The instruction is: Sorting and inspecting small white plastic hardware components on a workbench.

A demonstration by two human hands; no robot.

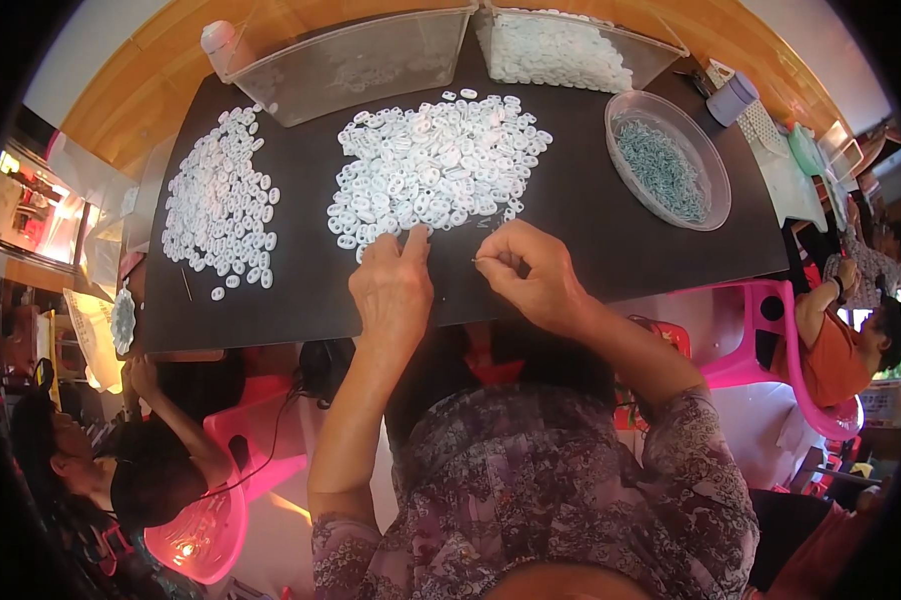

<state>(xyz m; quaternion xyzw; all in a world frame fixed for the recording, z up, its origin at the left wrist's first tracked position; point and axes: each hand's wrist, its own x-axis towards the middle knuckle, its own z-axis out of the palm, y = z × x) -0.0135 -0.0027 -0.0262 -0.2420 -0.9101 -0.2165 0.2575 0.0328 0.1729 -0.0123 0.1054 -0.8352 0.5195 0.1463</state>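
My left hand reaches to the near edge of a big heap of white oval plastic pieces, each with two holes. Its index and middle fingers are apart, their tips among the nearest pieces; the thumb is hidden. To its right, my right hand is closed in a pinch just above the dark table. A tiny thing shows at its fingertips, too small to make out. A few loose small metal pieces, like screws, lie between this hand and the heap.
On the dark table, more white ovals spread at left. At right stands a clear round bowl of small screw-like metal parts. Two clear bins line the back. People sit on pink chairs at both sides.
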